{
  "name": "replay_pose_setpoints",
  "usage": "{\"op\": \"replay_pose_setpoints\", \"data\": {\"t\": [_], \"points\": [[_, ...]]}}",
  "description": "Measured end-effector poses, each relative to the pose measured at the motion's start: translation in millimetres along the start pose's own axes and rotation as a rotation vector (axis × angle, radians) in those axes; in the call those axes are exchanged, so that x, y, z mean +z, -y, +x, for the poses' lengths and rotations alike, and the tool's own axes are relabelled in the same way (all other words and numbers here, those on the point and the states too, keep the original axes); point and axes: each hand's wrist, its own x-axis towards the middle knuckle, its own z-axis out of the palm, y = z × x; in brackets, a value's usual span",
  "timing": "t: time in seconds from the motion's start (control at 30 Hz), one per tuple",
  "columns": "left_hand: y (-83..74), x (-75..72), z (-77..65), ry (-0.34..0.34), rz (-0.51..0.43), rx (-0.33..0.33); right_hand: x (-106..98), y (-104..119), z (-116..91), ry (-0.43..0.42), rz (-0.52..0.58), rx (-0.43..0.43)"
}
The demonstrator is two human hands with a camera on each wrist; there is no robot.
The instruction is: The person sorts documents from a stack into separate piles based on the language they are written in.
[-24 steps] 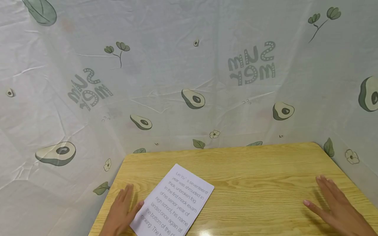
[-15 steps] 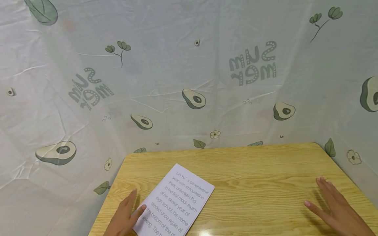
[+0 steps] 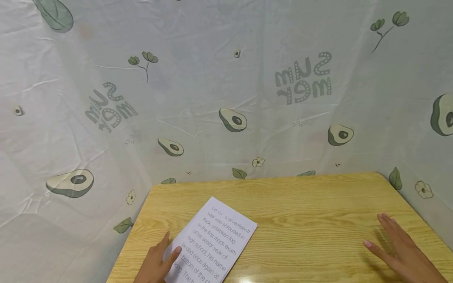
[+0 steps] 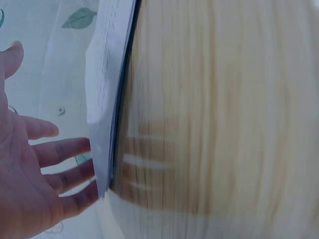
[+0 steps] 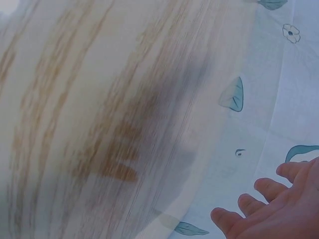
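A stack of white printed paper [image 3: 216,239] lies slanted on the wooden table [image 3: 311,220], left of the middle, its lower end cut off by the head view. My left hand [image 3: 156,260] is at the stack's left edge, thumb over the top sheet and fingers extended. In the left wrist view the fingers of this hand [image 4: 30,179] are spread, several tips meeting the edge of the paper [image 4: 107,64]; firm contact is hard to tell. My right hand [image 3: 405,253] hovers over the table's right side, fingers extended and holding nothing. The right wrist view shows its fingers [image 5: 269,190] apart.
A pale cloth [image 3: 198,78] printed with avocados, leaves and mirrored lettering hangs behind the table and along both sides. The table's rounded far corner [image 3: 376,174] meets the cloth at the right.
My left hand has moved right and slightly down, and its thumb now reaches farther over the printed sheet. The right hand and the stack stay almost where they were.
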Motion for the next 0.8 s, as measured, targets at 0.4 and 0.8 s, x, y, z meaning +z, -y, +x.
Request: {"op": "replay_pose_setpoints", "data": {"t": [0.4, 0.8], "points": [[-43.4, 17.0, -2.8, 0.002, -0.125, -0.036, -1.2, 8.4, -2.1, 0.017, 0.059, -0.004], [-85.4, 43.7, 3.2, 0.038, -0.182, 0.022, -5.2, 29.6, 3.8, 0.133, 0.04, 0.08]]}}
